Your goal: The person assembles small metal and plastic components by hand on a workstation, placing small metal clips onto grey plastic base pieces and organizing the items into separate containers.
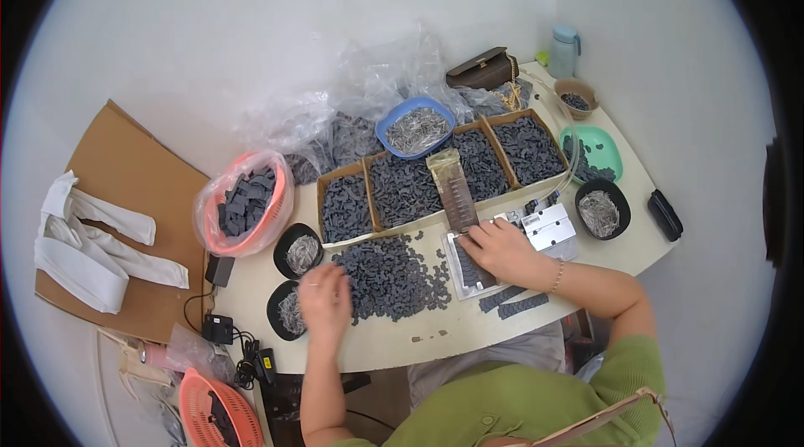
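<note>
Scene: A person in a green top sits at a pale worktop (pixel 435 334) crowded with small dark parts, seen from above.
Left hand: The left hand (pixel 325 300) lies palm down, fingers spread loosely, at the left edge of the loose heap of dark parts (pixel 389 275); whether it pinches a piece I cannot tell.
Right hand: The right hand (pixel 501 250) presses flat on a clear tray (pixel 469 267) just right of the heap, fingers narrow together, beside a long filled strip (pixel 456 191) that leans up toward the cardboard boxes (pixel 435 183).
Done so far: By the look of it, a few loaded strips (pixel 512 303) lie near the worktop's front edge, under the right wrist.
Left to do: The heap is large and the boxes brim with parts, so most of the work appears ahead.
Around: Two black bowls of silvery wire bits (pixel 295 279) sit by the left hand; a blue bowl (pixel 416 127) holds more.
</note>
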### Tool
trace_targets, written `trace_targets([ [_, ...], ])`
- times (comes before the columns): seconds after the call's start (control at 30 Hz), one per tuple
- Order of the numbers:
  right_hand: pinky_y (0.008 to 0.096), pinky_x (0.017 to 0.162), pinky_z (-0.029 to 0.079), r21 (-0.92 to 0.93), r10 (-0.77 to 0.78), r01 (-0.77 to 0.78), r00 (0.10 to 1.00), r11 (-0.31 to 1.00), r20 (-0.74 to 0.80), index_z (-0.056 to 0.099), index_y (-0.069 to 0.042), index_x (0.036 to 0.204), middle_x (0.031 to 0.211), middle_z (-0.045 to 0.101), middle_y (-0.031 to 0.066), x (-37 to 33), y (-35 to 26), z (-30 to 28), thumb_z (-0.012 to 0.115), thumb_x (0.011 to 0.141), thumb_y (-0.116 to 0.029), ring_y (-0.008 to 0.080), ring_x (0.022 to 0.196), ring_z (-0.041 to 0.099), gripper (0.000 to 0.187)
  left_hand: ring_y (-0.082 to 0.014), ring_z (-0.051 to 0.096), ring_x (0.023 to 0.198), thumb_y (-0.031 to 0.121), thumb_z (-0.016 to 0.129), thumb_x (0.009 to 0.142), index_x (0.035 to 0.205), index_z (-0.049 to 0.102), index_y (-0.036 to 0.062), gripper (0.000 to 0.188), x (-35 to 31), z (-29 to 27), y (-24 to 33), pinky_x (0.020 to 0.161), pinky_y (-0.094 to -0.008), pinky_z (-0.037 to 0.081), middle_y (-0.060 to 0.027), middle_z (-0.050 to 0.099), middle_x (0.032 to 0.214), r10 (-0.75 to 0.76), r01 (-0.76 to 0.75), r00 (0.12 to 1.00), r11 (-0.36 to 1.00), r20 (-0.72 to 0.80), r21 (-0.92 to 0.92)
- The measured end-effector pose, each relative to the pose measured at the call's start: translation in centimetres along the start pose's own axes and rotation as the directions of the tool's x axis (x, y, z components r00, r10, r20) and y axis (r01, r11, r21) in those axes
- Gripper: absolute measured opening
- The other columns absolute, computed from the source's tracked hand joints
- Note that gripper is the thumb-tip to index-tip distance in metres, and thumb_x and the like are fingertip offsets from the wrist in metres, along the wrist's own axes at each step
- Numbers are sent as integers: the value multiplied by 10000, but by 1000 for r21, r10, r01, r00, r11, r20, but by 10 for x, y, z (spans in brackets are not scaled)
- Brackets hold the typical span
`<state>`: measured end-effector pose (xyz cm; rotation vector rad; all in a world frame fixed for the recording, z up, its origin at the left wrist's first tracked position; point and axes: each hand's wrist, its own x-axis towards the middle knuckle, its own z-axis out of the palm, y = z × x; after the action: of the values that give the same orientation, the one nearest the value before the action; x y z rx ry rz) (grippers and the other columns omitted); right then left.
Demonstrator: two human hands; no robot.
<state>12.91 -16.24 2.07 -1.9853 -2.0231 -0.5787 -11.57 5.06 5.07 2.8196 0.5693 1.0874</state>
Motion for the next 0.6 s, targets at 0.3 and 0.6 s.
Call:
trace_targets([
  [0.3, 396, 703, 497, -135, 662, -666, 745, 734, -81, 633, -71, 848, 813, 597, 96, -82, 64, -68, 615, 742, -50, 273, 800, 606, 109, -322, 577, 719, 39, 683, 749, 773, 653, 15, 46, -50, -43, -101, 661, -416, 461, -157, 613, 821, -487, 461, 827, 873, 279, 158],
  [0.6, 392, 710, 497, 23, 740, -740, 672, 673, -10, 644, -58, 822, 884, 602, 92, -131, 82, -73, 685, 709, -48, 290, 854, 612, 121, -261, 611, 659, 42, 643, 808, 867, 574, -7, 103, -36, -30, -93, 608, -359, 469, -141, 622, 782, -492, 482, 861, 870, 129, 104],
])
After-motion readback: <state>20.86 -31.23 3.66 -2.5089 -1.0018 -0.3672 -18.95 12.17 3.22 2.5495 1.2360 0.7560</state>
